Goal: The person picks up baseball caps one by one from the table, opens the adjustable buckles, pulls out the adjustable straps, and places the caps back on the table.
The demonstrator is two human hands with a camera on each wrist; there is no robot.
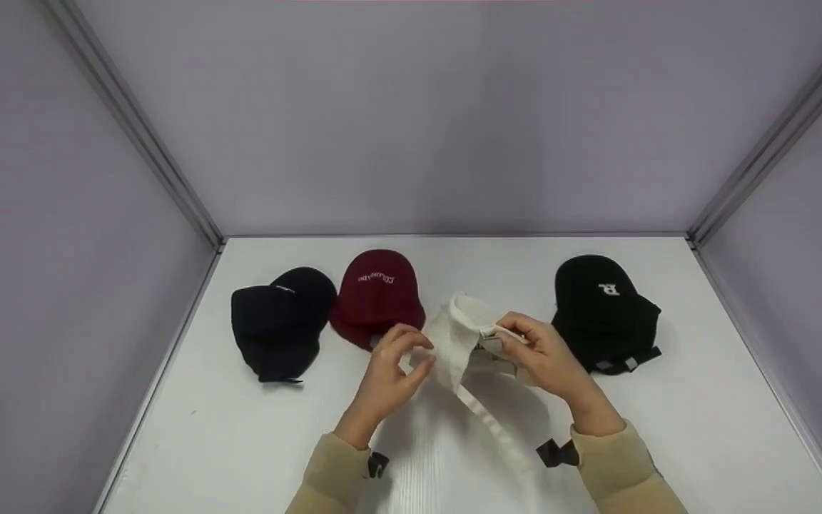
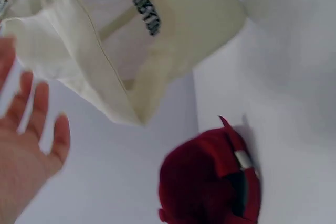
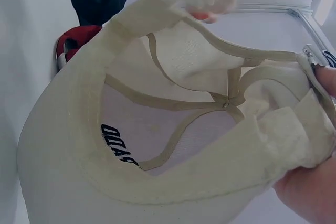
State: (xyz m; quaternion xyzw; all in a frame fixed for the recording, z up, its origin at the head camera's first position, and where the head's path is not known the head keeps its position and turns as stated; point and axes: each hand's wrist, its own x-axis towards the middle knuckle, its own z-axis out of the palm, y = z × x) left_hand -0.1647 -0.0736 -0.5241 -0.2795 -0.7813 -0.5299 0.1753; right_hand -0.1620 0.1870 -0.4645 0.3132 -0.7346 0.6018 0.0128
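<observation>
A cream baseball cap [image 1: 447, 343] is held above the white table, its hollow inside with taped seams facing the right wrist camera. My right hand [image 1: 548, 360] pinches the cap's back edge between thumb and fingers, beside a small metal buckle [image 3: 311, 55]. A loose cream strap [image 1: 491, 422] dangles from the cap toward the table. On the cap's other side is my left hand [image 1: 388, 368], thumb and fingers spread apart. The left wrist view shows that hand's fingers [image 2: 38, 109] loosely extended with nothing between them. Dark lettering [image 2: 140, 3] shows on the cap.
A dark red cap [image 1: 379, 296] lies behind my left hand, and a dark navy cap [image 1: 275, 321] sits left of it. To the right is a black cap [image 1: 600, 307] with a white letter. Grey panels [image 1: 454, 121] enclose the table's back and sides.
</observation>
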